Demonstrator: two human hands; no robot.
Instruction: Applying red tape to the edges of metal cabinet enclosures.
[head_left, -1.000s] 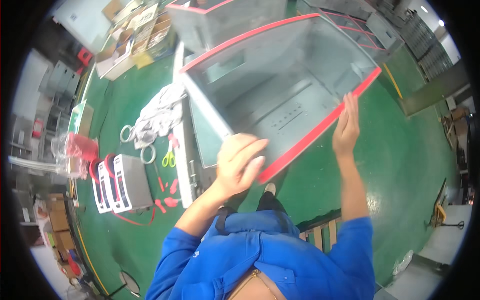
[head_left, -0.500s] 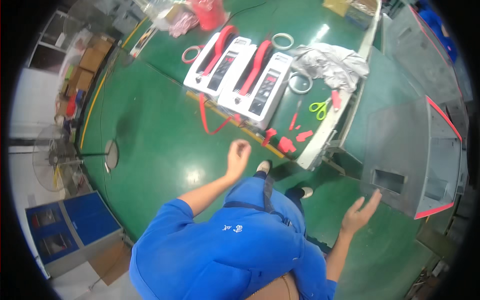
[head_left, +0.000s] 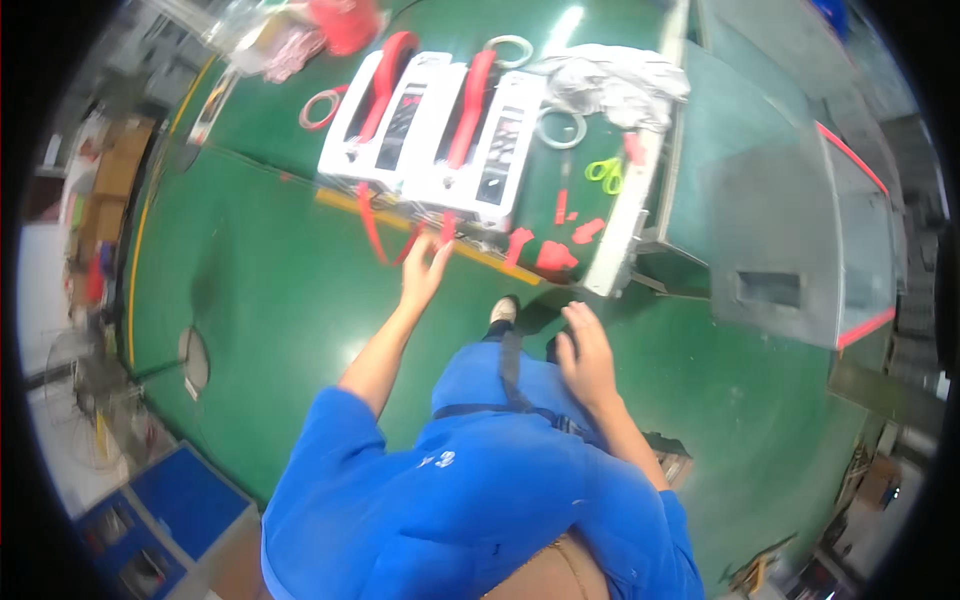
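My left hand (head_left: 424, 275) reaches up to the lower front of the right-hand white tape dispenser (head_left: 478, 150). Thumb and fingers look apart beside the end of a short red tape strip (head_left: 448, 226) hanging from it; blur hides whether they touch it. Left of that machine stands a second white tape dispenser (head_left: 385, 125), with a longer red tape loop (head_left: 370, 225) drooping from its front. My right hand (head_left: 588, 352) is held in front of my body, below the bench corner, fingers stretched out and holding nothing.
On the green bench lie yellow-green scissors (head_left: 605, 175), a red-handled tool (head_left: 562, 205), red tape scraps (head_left: 556, 256), tape rolls (head_left: 561, 128) and a crumpled grey cloth (head_left: 615, 85). A grey metal housing (head_left: 770, 240) with red edges stands at right. A fan (head_left: 195, 358) stands left.
My left hand has moved up and left to the tape strip at the right dispenser. My right hand has left the grey housing and come inward. The view has shifted.
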